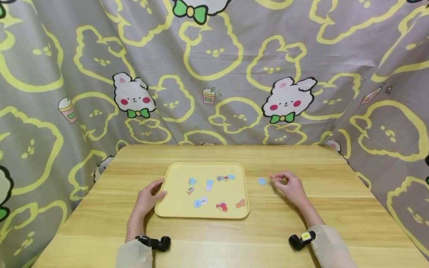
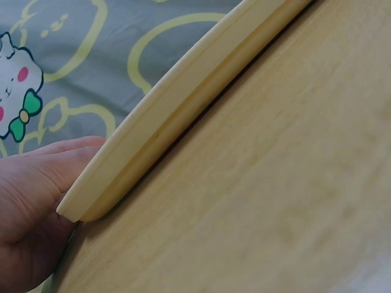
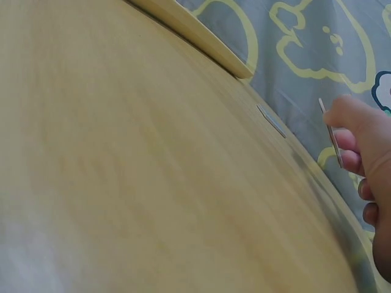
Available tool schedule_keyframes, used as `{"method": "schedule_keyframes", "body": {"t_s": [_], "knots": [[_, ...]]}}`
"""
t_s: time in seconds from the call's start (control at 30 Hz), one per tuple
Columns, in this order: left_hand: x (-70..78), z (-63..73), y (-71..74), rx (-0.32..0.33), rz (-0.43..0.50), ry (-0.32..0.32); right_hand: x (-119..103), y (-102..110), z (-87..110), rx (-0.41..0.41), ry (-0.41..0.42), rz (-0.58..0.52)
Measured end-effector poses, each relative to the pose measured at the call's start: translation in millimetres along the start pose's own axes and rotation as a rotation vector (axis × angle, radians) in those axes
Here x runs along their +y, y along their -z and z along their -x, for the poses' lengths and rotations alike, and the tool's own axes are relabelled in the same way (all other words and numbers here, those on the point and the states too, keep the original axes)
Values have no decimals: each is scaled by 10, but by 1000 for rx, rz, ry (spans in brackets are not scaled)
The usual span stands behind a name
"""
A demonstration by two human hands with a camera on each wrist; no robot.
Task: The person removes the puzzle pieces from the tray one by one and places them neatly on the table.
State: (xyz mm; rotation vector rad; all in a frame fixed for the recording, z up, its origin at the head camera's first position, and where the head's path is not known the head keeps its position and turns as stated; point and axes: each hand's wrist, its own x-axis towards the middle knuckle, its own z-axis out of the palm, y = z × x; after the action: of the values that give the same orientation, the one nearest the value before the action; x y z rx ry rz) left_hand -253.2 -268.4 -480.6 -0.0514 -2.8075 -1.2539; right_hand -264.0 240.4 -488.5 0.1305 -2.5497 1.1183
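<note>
My left hand (image 1: 149,197) grips the left edge of a yellow tray (image 1: 201,167), its thumb over the rim. In the left wrist view the tray's outer wall (image 2: 165,116) rises beside that hand (image 2: 36,195). My right hand (image 1: 291,187) is to the right of the tray, pinching a thin flat piece between thumb and fingers; a bit of orange shows at the fingertips. The right wrist view has this thin piece (image 3: 330,131) edge-on, raised above the table. On the tabletop, just left of the right fingertips, lies a light blue flat piece (image 1: 261,181).
Several small flat pieces lie spread on the tray, among them a red one (image 1: 222,207), an orange one (image 1: 240,203) and a blue-and-white pair (image 1: 201,202). A wooden table (image 1: 214,242) carries everything. A patterned curtain (image 1: 234,134) hangs behind and at the sides.
</note>
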Motion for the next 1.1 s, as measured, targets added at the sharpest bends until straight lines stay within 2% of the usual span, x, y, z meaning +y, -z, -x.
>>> {"method": "schedule_keyframes", "body": {"t_s": [0.23, 0.53, 1.1], "knots": [[9, -11, 8, 7, -6, -16, 38, -13, -17, 19, 17, 96], [35, -16, 29, 9, -4, -26, 34, 11, -21, -15, 27, 164], [19, -3, 9, 6, 3, -6, 35, 4, 22, -34, 69, 220]]}}
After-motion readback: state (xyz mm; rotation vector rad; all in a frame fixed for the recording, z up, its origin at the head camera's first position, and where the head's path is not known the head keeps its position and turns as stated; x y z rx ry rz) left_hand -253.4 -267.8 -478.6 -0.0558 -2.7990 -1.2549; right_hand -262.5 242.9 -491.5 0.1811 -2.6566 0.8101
